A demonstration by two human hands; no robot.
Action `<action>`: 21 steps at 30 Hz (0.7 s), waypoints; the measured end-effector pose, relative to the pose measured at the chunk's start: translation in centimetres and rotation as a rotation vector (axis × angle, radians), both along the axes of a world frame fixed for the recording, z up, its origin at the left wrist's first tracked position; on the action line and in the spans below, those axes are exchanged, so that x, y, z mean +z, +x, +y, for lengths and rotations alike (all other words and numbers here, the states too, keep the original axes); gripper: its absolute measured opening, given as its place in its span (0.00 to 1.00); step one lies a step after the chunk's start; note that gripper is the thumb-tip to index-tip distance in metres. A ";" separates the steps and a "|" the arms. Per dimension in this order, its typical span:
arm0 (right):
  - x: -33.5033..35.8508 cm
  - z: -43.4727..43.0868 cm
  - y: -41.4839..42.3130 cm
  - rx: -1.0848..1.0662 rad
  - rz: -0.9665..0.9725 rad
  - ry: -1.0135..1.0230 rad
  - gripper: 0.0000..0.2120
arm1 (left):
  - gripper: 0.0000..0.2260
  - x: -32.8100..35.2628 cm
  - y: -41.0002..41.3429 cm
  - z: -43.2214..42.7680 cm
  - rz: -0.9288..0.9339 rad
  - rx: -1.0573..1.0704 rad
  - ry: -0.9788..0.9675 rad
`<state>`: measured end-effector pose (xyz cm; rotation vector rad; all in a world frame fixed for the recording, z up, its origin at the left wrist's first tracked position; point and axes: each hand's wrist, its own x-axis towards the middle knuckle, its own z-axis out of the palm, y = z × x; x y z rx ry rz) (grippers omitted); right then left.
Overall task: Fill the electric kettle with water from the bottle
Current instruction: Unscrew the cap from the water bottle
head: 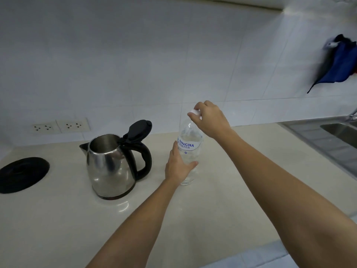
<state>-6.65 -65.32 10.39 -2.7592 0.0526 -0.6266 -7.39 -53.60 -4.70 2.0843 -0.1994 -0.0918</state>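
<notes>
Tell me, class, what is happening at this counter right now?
A person is getting ready to fill the kettle. The left hand grips the body of the water bottle, which stands upright on the counter. The right hand has its fingers on the white cap, which sits on the bottle. The kettle stands to the left with its black lid flipped open, off its round black base. No water is being poured.

My polished silver steel kettle [108,167] wears a black plastic handle and lid; the clear plastic bottle [189,151] shows blue lettering on white, capped white [195,112].
</notes>
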 end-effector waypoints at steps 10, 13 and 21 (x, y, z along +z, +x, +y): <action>-1.7 -0.7 1.9 0.087 -0.095 0.220 0.17 | 0.47 -1.3 0.5 -3.6 -0.003 0.244 -0.193; -1.8 -0.3 2.0 0.061 -0.095 0.242 0.17 | 0.43 -1.0 0.5 -3.5 -0.020 0.276 -0.142; -1.3 0.2 0.3 0.049 -0.060 0.292 0.15 | 0.40 0.0 -1.3 -1.9 -0.048 0.242 -0.001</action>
